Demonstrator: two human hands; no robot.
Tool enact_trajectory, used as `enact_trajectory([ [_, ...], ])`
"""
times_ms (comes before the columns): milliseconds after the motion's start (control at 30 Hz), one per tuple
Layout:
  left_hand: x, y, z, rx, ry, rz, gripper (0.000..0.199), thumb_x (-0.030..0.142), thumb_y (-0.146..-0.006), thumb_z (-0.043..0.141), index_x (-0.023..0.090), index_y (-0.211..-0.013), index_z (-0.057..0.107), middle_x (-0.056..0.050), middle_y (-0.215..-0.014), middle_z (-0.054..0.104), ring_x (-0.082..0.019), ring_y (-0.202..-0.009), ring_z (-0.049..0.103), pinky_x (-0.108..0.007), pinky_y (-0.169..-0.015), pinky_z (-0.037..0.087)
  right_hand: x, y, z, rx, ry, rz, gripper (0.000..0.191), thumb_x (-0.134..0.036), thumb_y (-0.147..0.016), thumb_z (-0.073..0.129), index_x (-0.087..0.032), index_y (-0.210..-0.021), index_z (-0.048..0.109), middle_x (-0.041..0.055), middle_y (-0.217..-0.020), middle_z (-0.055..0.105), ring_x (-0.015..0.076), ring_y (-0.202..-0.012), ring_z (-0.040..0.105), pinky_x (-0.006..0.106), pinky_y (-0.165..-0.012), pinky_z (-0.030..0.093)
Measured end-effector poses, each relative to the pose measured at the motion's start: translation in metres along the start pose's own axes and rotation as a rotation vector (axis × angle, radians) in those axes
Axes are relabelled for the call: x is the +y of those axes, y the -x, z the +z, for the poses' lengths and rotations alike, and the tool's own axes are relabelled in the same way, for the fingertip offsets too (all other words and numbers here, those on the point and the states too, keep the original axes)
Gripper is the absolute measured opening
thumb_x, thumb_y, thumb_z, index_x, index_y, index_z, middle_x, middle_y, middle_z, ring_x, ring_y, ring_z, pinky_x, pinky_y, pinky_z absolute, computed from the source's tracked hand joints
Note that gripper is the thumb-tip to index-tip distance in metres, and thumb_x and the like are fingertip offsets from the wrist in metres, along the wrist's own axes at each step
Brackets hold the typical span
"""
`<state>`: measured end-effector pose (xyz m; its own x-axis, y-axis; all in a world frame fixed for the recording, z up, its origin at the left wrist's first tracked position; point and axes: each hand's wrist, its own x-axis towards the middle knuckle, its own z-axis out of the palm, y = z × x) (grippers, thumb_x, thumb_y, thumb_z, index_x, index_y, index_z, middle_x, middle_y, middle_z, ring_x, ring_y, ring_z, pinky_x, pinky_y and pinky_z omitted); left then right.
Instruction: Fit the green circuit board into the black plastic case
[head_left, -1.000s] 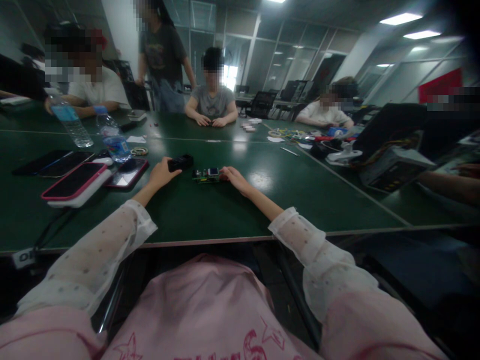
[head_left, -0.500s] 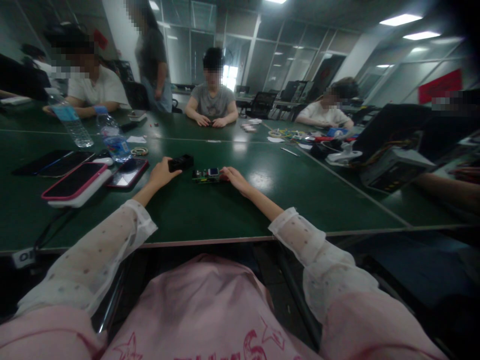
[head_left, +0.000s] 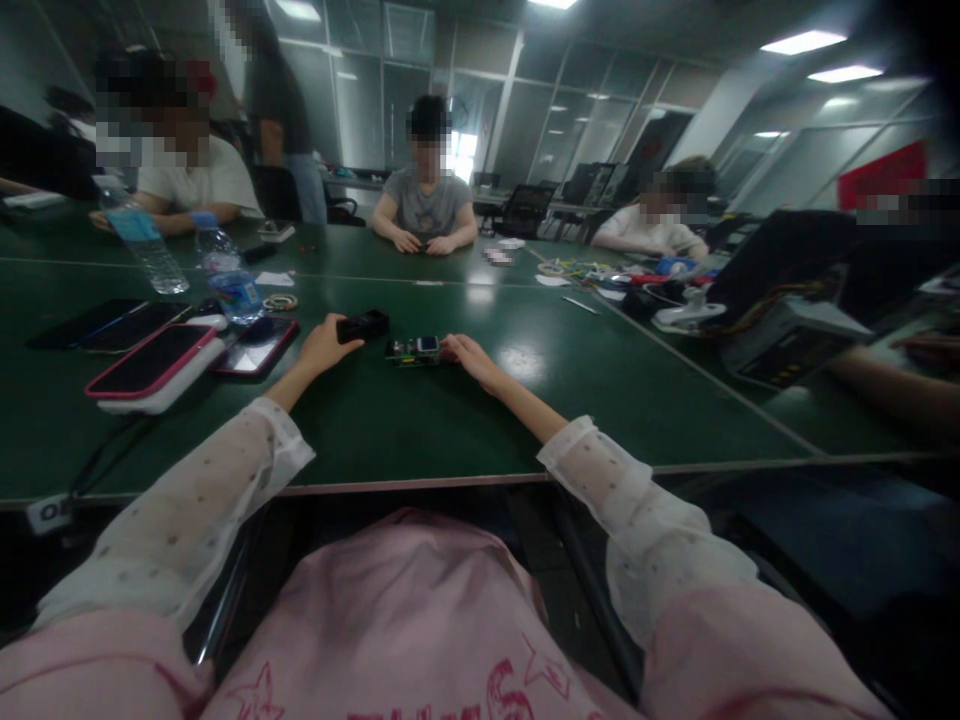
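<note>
A small black rectangular case (head_left: 364,325) is gripped at its left end by my left hand (head_left: 327,345), thumb along the near side. Just right of it is a green circuit board (head_left: 411,358) carrying a small screen and other parts. My right hand (head_left: 465,353) pinches the board's right end between thumb and fingers. Case and board are apart, with a narrow gap of green table (head_left: 420,430) between them. The inside of the case cannot be made out.
To the left lie a pink-edged phone (head_left: 154,360) on a white box, another phone (head_left: 257,347), a roll of tape (head_left: 280,302) and two water bottles (head_left: 234,285). A pen (head_left: 580,305), tangled wires (head_left: 585,268) and a metal power-supply box (head_left: 799,335) are on the right. People sit across the table.
Both hands, the case and the board stay practically where they were. In the background, a standing person has shifted to the left.
</note>
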<state>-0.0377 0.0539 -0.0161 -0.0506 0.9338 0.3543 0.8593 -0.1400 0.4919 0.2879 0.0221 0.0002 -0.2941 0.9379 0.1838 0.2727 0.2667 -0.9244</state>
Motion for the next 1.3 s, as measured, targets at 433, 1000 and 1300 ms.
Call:
enact_trajectory([
  [433, 0.007, 0.004, 0.000, 0.047, 0.151, -0.003, 0.064, 0.048, -0.068, 0.075, 0.018, -0.120, 0.052, -0.014, -0.111, 0.064, -0.033, -0.102, 0.062, -0.043, -0.086, 0.047, 0.005, -0.002, -0.002, -0.011, 0.003, -0.009, 0.038, -0.052, -0.092, 0.043, -0.018, -0.100, 0.060, 0.0055, -0.091, 0.067, 0.0174, -0.086, 0.061, 0.032, -0.082, 0.046],
  [1000, 0.067, 0.030, -0.010, -0.226, 0.818, 0.196, 0.063, 0.033, -0.067, 0.078, 0.018, -0.122, 0.052, -0.012, -0.123, 0.061, -0.028, -0.114, 0.058, -0.047, -0.099, 0.045, 0.004, -0.001, -0.002, -0.006, 0.006, -0.028, 0.038, -0.050, -0.093, 0.042, -0.017, -0.099, 0.059, 0.0048, -0.088, 0.066, 0.0165, -0.083, 0.060, 0.031, -0.079, 0.046],
  [1300, 0.064, 0.027, -0.001, -0.269, 0.728, 0.305, 0.065, 0.033, -0.068, 0.078, 0.019, -0.126, 0.052, -0.012, -0.122, 0.061, -0.028, -0.112, 0.059, -0.048, -0.098, 0.044, 0.010, -0.006, -0.001, 0.014, -0.030, -0.019, 0.039, -0.053, -0.092, 0.042, -0.018, -0.099, 0.057, 0.0043, -0.085, 0.066, 0.0170, -0.081, 0.061, 0.033, -0.080, 0.046],
])
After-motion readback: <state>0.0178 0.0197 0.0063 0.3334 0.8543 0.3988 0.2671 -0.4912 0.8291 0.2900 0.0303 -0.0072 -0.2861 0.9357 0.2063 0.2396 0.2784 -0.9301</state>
